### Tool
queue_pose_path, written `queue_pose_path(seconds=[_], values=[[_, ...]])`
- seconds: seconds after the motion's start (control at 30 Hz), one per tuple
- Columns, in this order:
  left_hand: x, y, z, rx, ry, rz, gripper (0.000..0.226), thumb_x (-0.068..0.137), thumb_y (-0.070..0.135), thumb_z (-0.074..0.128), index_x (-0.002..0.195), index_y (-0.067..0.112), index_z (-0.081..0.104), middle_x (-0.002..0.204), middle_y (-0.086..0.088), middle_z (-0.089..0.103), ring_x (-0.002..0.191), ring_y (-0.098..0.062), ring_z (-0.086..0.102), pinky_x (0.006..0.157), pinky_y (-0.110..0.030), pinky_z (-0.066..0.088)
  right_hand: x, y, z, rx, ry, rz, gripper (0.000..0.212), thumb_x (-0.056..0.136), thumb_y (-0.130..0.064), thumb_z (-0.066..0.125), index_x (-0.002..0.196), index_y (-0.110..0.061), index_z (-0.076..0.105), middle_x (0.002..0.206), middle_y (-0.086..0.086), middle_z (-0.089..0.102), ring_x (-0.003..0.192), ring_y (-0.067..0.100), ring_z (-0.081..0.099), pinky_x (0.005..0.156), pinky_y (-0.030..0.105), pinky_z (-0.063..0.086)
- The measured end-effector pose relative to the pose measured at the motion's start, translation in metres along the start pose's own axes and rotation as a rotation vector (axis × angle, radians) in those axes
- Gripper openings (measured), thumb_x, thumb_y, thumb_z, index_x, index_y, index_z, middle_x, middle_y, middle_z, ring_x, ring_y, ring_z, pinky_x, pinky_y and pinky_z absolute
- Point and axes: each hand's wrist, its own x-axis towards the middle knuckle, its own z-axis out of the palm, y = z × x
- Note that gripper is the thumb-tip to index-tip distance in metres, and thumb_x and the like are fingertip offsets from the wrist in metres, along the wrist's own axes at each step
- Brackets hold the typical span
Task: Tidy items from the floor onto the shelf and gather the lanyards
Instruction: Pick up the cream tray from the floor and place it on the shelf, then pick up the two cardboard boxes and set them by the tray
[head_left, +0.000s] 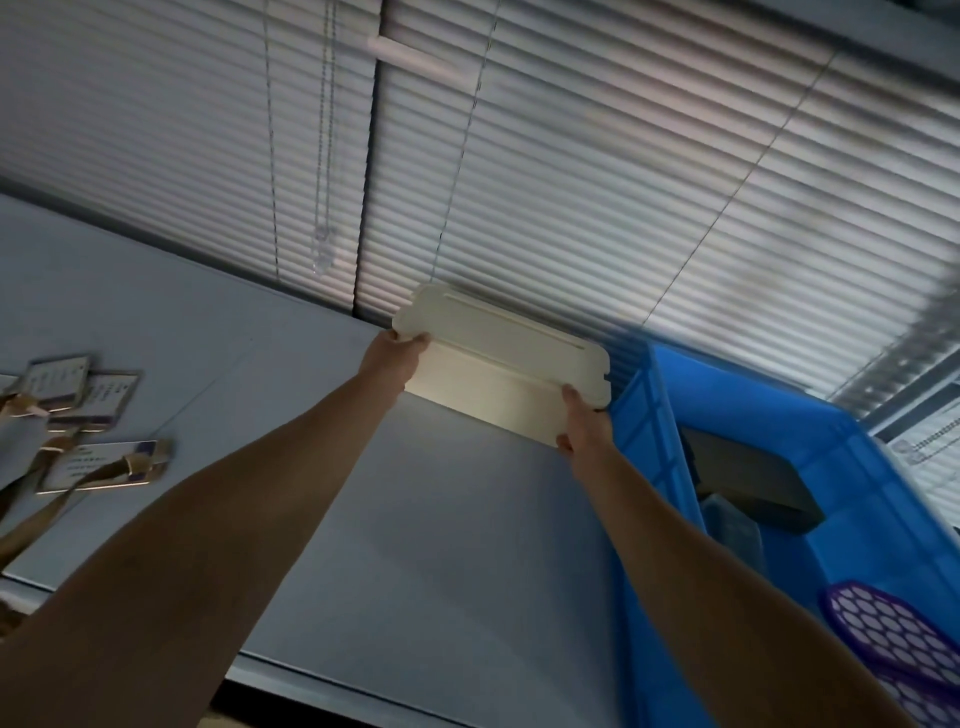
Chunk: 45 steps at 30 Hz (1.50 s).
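Observation:
A cream flat box (498, 358) with a folded lid sits at the far edge of the grey shelf top (415, 519), against the window blinds. My left hand (397, 356) grips its left end. Its right end is held by my right hand (584, 423). Both arms are stretched out over the shelf. At the left of the shelf lie several badge cards (98, 462) with brown lanyards (31, 514) trailing off the front edge.
A blue plastic crate (779, 431) stands on the shelf right beside the box, holding a dark box (753, 483) and a purple mesh item (893, 634). Closed window blinds (571, 182) with hanging cords (324, 156) run behind the shelf.

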Motion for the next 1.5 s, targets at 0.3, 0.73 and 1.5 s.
queue_pose_path(seconds=[0.3,0.73,1.5], values=[[-0.123,-0.048,-0.088,-0.138,0.027,-0.162,0.005,0.086,0.026,0.061,0.083,0.023,0.064,0.088,-0.004,0.069,0.067,-0.015,0.065,0.059,-0.026,0.045,-0.098,0.009,0.004,-0.332,-0.297,0.114,0.012,0.094,-0.024,0.059,0.096,-0.013,0.06,0.09,0.009,0.062,0.078,0.023,0.061,0.076,0.035,0.05],[-0.463,-0.329,-0.373,-0.079,0.643,-0.756,0.017,0.086,0.018,0.065,0.099,0.008,0.071,0.09,-0.016,0.072,0.079,-0.031,0.068,0.078,-0.041,0.059,-0.385,0.176,0.13,-1.041,-1.203,-0.315,0.027,0.086,-0.048,0.056,0.108,-0.035,0.066,0.101,-0.012,0.07,0.089,0.002,0.065,0.072,0.023,0.049],[-0.359,-0.935,-0.498,-0.213,0.6,-1.122,0.061,0.088,0.028,0.065,0.143,0.016,0.042,0.14,-0.014,0.054,0.113,-0.029,0.058,0.098,-0.04,0.047,-0.383,0.87,0.416,-1.78,-1.391,-0.257,0.048,0.09,-0.036,0.056,0.128,-0.008,0.06,0.13,0.018,0.062,0.12,0.038,0.056,0.093,0.035,0.045]])
